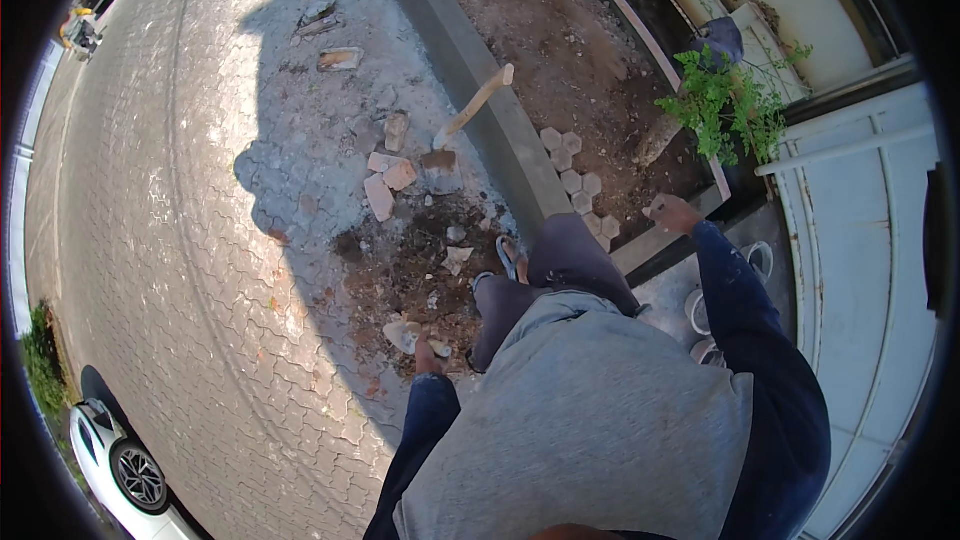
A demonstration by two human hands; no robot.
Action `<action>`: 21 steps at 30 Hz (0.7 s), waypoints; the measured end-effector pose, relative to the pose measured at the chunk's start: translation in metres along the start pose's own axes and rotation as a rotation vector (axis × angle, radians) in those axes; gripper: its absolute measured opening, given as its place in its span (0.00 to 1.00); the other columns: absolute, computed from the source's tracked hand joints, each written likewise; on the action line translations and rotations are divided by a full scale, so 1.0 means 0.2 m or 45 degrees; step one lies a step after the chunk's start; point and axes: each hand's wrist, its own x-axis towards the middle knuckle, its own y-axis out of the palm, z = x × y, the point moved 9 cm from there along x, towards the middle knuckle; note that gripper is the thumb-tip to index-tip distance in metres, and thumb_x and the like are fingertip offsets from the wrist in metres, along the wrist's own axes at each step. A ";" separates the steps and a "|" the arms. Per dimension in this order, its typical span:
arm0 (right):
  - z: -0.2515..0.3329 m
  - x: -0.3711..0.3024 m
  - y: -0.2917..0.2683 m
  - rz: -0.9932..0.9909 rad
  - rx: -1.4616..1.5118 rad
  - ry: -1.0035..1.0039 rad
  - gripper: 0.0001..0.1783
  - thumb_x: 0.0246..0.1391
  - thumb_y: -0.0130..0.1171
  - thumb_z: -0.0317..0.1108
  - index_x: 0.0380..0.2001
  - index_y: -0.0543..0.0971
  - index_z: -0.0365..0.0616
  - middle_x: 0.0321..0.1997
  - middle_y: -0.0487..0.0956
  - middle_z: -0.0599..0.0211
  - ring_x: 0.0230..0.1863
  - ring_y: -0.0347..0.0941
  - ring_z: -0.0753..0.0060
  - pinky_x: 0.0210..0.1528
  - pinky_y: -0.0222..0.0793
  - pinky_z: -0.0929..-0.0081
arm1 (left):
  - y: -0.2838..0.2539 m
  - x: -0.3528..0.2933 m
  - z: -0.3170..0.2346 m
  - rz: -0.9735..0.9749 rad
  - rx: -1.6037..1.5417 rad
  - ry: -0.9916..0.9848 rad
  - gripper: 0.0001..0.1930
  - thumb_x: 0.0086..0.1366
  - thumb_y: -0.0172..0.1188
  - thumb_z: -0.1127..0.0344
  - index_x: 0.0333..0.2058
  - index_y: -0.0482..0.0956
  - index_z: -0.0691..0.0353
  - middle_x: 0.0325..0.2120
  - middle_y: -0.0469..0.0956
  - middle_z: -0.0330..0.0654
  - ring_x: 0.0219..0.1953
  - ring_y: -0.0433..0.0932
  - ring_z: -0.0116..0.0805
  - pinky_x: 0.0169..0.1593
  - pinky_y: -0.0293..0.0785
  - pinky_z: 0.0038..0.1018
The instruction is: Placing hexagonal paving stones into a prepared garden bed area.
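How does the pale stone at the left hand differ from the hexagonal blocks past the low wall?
The pale stone is irregular, while the hexagonal blocks are regular and six-sided. The stone is at the left hand, though whether it is gripped is unclear; the blocks lie untouched beyond the low wall. The stone is one piece, the blocks a cluster. Both are light-coloured.

No lettering, label, number or sign can be read anywhere in view.
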 end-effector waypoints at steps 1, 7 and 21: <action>0.06 0.07 0.01 0.119 0.195 0.010 0.27 0.62 0.55 0.59 0.40 0.76 0.42 0.33 0.78 0.64 0.31 0.75 0.76 0.31 0.73 0.70 | -0.04 -0.02 0.00 -0.052 -0.029 -0.001 0.12 0.66 0.52 0.56 0.25 0.69 0.52 0.18 0.71 0.34 0.20 0.71 0.35 0.26 0.68 0.34; 0.61 0.61 -0.04 0.247 0.788 -0.024 0.38 0.63 0.48 0.66 0.62 0.64 0.46 0.51 0.76 0.56 0.43 0.75 0.65 0.47 0.73 0.61 | -0.17 -0.12 -0.01 -0.137 -0.105 -0.097 0.09 0.62 0.55 0.56 0.28 0.73 0.51 0.21 0.76 0.34 0.22 0.76 0.37 0.27 0.71 0.34; 1.56 2.04 0.16 0.761 1.504 0.436 0.34 0.61 0.59 0.53 0.62 0.63 0.45 0.62 0.63 0.47 0.59 0.67 0.39 0.58 0.71 0.41 | 0.61 -0.49 -0.21 -0.459 -0.012 0.020 0.12 0.62 0.52 0.58 0.23 0.70 0.57 0.16 0.71 0.42 0.20 0.75 0.44 0.25 0.75 0.42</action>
